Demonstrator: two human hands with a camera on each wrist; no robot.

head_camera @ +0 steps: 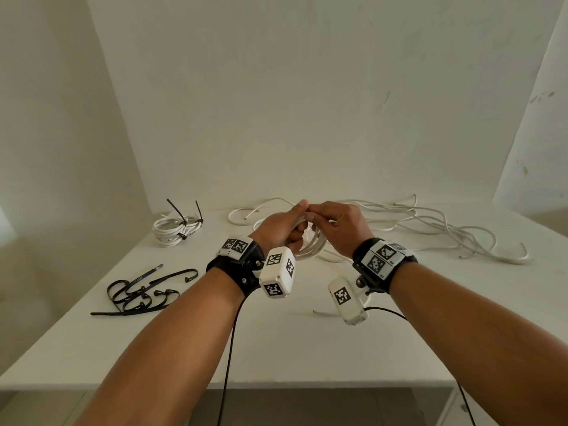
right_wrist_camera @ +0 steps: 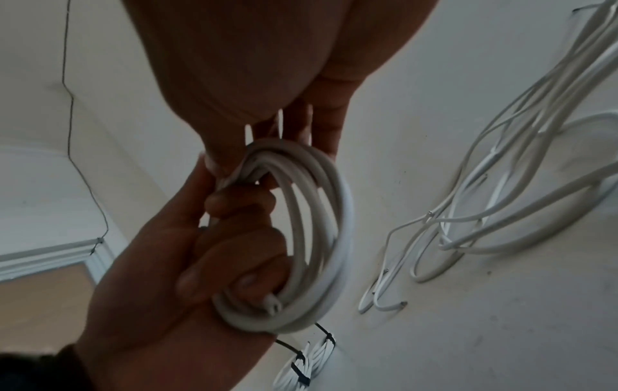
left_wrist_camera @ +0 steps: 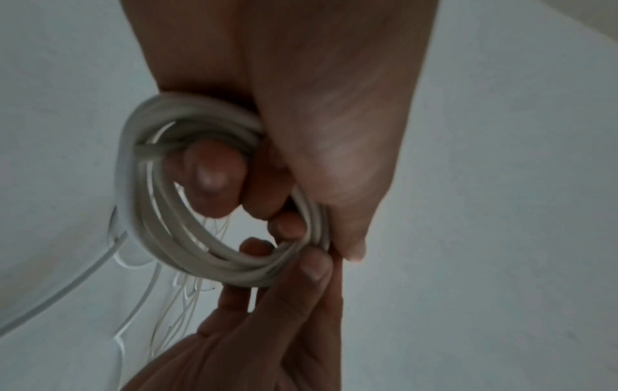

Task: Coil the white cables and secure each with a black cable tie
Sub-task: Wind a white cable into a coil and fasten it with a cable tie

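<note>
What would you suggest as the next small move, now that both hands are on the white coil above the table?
Probably keep the left hand gripping the coil and send the right hand to the loose black cable ties. The coil looks fully wound, its cut end showing, and it carries no tie yet.

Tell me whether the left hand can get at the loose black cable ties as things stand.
Probably not yet: the left hand grips the coil, so it isn't free. The loose black cable ties lie unobstructed on the table to its left.

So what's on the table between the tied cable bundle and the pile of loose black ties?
Nothing: the head view shows bare table between the tied bundle and the loose ties.
</note>
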